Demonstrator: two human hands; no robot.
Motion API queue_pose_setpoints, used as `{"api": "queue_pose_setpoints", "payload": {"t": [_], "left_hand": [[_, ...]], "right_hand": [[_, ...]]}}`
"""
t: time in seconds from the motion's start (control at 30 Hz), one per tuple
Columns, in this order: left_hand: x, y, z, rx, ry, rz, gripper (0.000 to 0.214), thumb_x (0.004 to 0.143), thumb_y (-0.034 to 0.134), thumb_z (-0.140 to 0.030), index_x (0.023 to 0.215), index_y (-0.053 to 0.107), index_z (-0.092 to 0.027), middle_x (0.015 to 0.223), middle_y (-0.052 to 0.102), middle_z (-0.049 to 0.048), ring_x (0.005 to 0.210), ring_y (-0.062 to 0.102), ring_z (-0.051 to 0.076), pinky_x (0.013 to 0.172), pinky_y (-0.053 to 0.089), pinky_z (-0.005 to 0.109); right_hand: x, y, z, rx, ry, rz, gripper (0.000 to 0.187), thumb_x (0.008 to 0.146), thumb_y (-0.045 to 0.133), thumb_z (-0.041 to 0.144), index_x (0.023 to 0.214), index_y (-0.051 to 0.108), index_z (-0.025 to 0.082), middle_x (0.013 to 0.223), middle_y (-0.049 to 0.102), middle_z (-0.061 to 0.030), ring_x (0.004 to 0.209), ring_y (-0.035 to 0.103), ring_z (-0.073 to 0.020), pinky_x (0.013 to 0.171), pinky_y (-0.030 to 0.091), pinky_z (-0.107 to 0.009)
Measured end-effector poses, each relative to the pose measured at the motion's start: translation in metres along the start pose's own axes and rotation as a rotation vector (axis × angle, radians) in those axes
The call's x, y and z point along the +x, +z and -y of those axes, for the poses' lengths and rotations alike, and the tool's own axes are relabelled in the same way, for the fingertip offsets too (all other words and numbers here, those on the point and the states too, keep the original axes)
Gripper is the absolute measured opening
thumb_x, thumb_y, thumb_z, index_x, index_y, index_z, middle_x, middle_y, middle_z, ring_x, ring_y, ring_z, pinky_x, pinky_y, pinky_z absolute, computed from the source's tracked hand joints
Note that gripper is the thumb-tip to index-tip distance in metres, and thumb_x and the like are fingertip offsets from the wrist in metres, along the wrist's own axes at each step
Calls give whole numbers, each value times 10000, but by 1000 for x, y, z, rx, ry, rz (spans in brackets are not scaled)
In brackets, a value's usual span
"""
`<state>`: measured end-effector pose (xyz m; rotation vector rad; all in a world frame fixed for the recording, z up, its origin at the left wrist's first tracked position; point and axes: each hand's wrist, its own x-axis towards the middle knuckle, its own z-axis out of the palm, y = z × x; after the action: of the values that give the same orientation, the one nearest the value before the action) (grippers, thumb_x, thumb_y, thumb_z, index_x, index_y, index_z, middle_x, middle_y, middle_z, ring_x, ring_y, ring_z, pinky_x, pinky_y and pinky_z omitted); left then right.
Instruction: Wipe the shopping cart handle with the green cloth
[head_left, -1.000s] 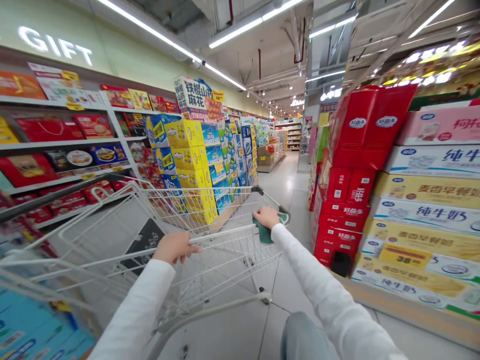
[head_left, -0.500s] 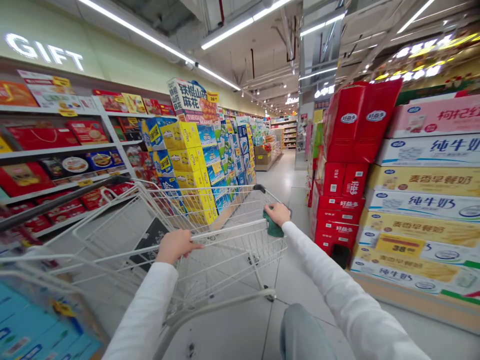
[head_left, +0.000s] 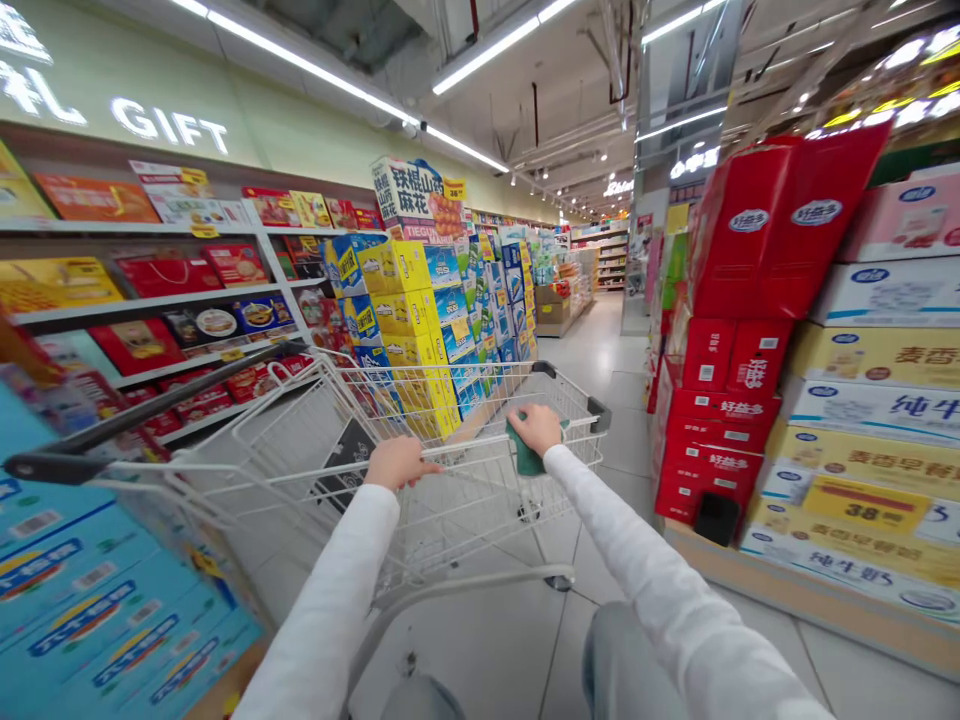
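A: What are the fingers doing?

B: The left hand (head_left: 399,465) has its fingers together, curled over the push bar (head_left: 457,449) of a wire shopping cart (head_left: 450,382). The right hand (head_left: 535,428) sits farther along, its fingers together on top of a green cloth (head_left: 527,459) bunched at the bar.

A: Clamped, or only resting?

B: The left looks like a light hook over the bar. The right covers the cloth and hides its own fingertips, so I can't tell how hard it presses. I can't rule out that the green thing is a bag, either.

A: Where's the cart?

B: Straight ahead of the person on the tile floor (head_left: 487,650), with the bar under both hands. A flat black card (head_left: 345,465) lies inside the basket, its print too obscured to read.

A: What has just changed?

B: The view has swung, and the blue printed cartons (head_left: 97,610) at lower left now fill more of the frame, near the cart's corner. Stacked red cartons (head_left: 720,400) stand to the right.

A: Anything cut off?

B: Those blue cartons run off the frame's edge.
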<state>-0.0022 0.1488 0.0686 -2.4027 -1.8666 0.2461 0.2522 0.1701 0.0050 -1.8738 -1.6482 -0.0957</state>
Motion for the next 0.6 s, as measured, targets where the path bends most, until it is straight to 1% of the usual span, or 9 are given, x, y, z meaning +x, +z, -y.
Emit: {"api": "queue_pose_setpoints", "payload": {"t": [0.1,0.17,0.27,0.33,0.4,0.43,0.5,0.53,0.6], "left_hand": [[2,-1,-5,-1,9,-10,576,752,443,-672,550,620,-162,612,673,111,687,665,209,760,479,305],[3,-1,-9,2,35,-9,557,757,455,-654,553,621,-163,621,678,109,707,666,209,771,478,301],[6,-2,-20,14,54,-20,510,759,480,-613,588,639,-160,627,680,110,744,668,214,779,478,299],[8,-1,-29,30,38,-69,446,740,522,-565,643,661,-152,674,691,119,786,666,225,774,480,303],[9,-1,-35,43,20,-112,390,721,553,-516,673,672,-148,717,698,123,808,664,232,773,478,310],[10,-2,-36,37,20,-105,385,721,552,-511,669,673,-149,713,698,118,795,664,229,772,477,310],[9,-5,-28,-23,62,-22,424,738,520,-548,670,676,-159,678,694,91,734,662,205,755,476,297],[7,-8,-18,-78,108,32,455,742,500,-580,694,680,-165,678,695,74,714,659,190,740,474,280],[1,-16,11,-211,222,121,511,741,467,-634,799,689,-178,751,710,45,729,655,164,712,469,238]], "right_hand": [[4,-4,-19,-20,78,-40,409,883,391,441,800,710,198,872,710,-92,826,637,-201,654,359,-251],[3,-1,-9,-16,81,-58,391,878,404,423,793,709,194,855,709,-93,816,636,-200,642,350,-253],[-8,9,40,36,-56,-82,379,880,407,420,774,697,201,844,704,-72,786,631,-181,625,342,-250],[-16,16,78,66,-128,-92,380,882,406,426,762,686,200,839,700,-65,765,627,-171,615,339,-249],[-23,20,102,78,-139,-90,372,881,410,422,756,680,197,831,696,-61,744,623,-168,601,334,-249],[-24,20,108,81,-139,-88,366,878,414,420,754,677,198,830,694,-59,737,620,-166,595,331,-248],[-24,19,106,87,-148,-84,354,874,425,418,745,673,200,834,692,-53,734,614,-160,590,322,-242],[-23,18,101,88,-154,-84,351,872,429,417,736,670,202,832,691,-51,735,611,-157,589,318,-240],[-19,15,88,85,-158,-86,353,871,431,417,715,664,202,817,689,-48,734,606,-153,586,307,-237]]}}
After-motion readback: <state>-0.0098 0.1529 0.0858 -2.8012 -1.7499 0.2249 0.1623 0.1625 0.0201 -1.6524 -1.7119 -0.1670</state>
